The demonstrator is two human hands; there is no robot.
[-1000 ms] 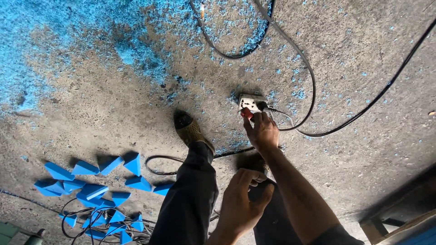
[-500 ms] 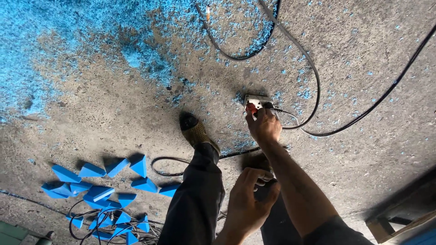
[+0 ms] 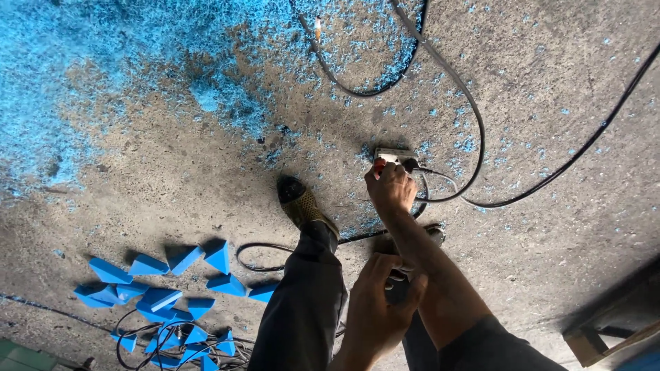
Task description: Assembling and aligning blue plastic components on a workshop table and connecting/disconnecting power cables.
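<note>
My right hand (image 3: 390,187) reaches down to a small grey socket box (image 3: 393,154) on the concrete floor. Its fingers are closed on a red plug (image 3: 379,165) at the box's left end. A black plug and lead (image 3: 412,165) sit in the box beside it. My left hand (image 3: 377,309) hovers near my knee, fingers curled around a dark object (image 3: 397,285) that I cannot identify. My dark-trousered leg and brown shoe (image 3: 300,202) stand left of the box.
Black cables (image 3: 474,137) loop over the floor around the socket box. Blue shavings (image 3: 103,89) cover the upper left. Several blue wedge-shaped blocks (image 3: 158,288) lie at lower left over thin wires. A wooden frame (image 3: 612,330) sits at lower right.
My right hand stays on the plug at the socket box. My left hand has lifted slightly toward my right forearm. The view has drifted a little.
</note>
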